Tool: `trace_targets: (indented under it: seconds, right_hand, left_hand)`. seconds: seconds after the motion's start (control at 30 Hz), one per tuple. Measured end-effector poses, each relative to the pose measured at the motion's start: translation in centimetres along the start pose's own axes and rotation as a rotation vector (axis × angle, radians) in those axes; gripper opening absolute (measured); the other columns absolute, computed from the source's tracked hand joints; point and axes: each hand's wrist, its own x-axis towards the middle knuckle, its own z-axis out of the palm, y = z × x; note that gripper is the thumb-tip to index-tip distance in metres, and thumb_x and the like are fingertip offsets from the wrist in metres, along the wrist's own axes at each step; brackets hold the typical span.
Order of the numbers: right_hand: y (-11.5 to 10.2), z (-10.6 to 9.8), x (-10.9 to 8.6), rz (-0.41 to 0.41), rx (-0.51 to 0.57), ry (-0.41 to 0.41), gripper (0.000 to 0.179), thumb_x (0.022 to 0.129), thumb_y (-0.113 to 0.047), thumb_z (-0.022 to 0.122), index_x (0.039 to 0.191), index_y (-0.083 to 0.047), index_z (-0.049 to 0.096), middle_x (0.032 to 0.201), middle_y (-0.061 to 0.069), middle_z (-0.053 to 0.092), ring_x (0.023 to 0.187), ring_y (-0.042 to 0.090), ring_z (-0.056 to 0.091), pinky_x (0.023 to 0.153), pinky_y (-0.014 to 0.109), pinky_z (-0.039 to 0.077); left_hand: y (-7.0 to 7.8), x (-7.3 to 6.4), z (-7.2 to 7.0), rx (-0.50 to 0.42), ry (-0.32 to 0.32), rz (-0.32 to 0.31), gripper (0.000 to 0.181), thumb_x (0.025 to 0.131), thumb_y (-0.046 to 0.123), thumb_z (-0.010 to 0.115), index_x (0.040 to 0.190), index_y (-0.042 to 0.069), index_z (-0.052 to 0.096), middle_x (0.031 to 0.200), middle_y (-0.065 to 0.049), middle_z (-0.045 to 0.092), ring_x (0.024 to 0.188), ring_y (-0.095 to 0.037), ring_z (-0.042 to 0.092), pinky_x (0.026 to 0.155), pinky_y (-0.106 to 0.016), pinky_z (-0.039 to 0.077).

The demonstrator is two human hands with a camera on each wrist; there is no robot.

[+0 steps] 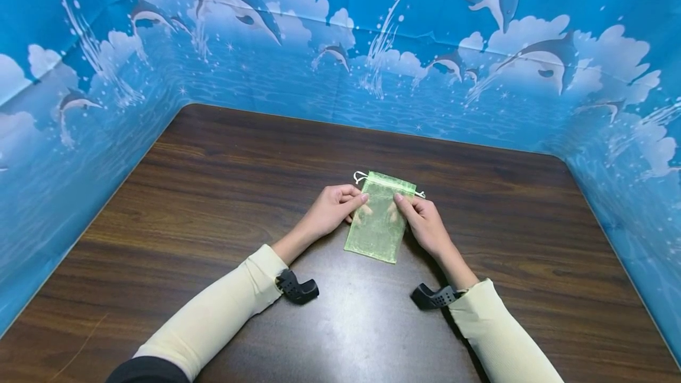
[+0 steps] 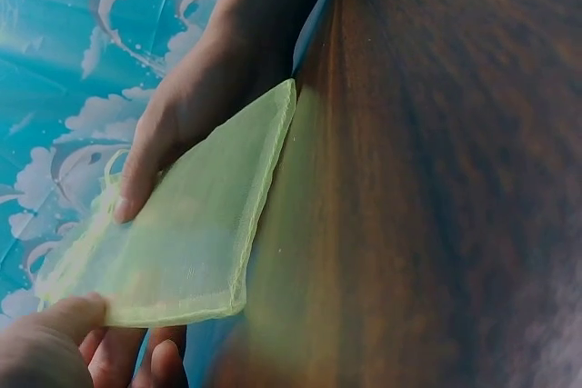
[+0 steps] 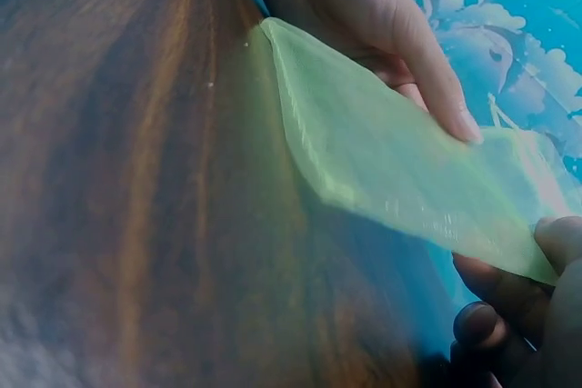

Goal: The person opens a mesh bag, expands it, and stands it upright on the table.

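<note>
From the lower left and lower right edges of the head view, two forearms in cream sleeves point(image 1: 213, 312) angle inward toward the middle, a black wrist device point(image 1: 298, 288) on the left one and a matching black band point(image 1: 433, 297) on the right. The left hand point(image 1: 336, 210) and the right hand point(image 1: 427, 224) each pinch one side edge of a sheer green drawstring bag point(image 1: 376, 226), thumbs in front. The bag lies between them, just right of the frame's centre, tilted, its plain end toward the viewer and its pale cord point(image 1: 360, 177) at the far end. Fingers behind the mesh show only faintly; whether the near edge touches the brown table point(image 1: 239, 176) is hard to tell. Both wrist views cut off the hand nearest their camera. Beyond, a blue dolphin backdrop point(image 1: 298, 84) fills the top.
</note>
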Motion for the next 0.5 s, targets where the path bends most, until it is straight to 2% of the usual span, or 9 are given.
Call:
trace_targets:
  seconds: [0.1, 0.27, 0.5]
  right_hand:
    - [0.18, -0.02, -0.05, -0.005, -0.002, 0.019, 0.043, 0.112, -0.026, 0.050, 0.083, -0.003, 0.072, 0.073, 0.000, 0.062, 0.066, 0.010, 0.054, 0.063, 0.025, 0.045]
    - [0.42, 0.01, -0.09, -0.015, 0.009, 0.021, 0.046, 0.112, -0.027, 0.050, 0.078, -0.003, 0.069, 0.070, 0.001, 0.059, 0.062, 0.013, 0.050, 0.059, 0.027, 0.043]
    - [0.09, 0.06, -0.13, -0.015, -0.003, -0.019, 0.044, 0.110, -0.026, 0.054, 0.074, -0.002, 0.056, 0.064, 0.002, 0.046, 0.059, 0.011, 0.045, 0.058, 0.025, 0.039]
  left_hand:
    - [-0.07, -0.04, 0.07, -0.033, -0.020, -0.012, 0.021, 0.104, 0.024, 0.066, 0.106, 0.005, 0.075, 0.090, -0.005, 0.081, 0.062, -0.009, 0.065, 0.063, -0.025, 0.057]
    - [-0.18, -0.04, 0.20, -0.085, -0.048, -0.012, 0.021, 0.104, 0.021, 0.066, 0.106, 0.001, 0.073, 0.091, -0.009, 0.081, 0.063, -0.009, 0.067, 0.064, -0.027, 0.060]
    - [-0.22, 0.01, 0.09, -0.058, -0.018, 0.018, 0.021, 0.105, 0.024, 0.065, 0.105, 0.004, 0.073, 0.096, -0.011, 0.081, 0.061, -0.011, 0.068, 0.061, -0.026, 0.059]
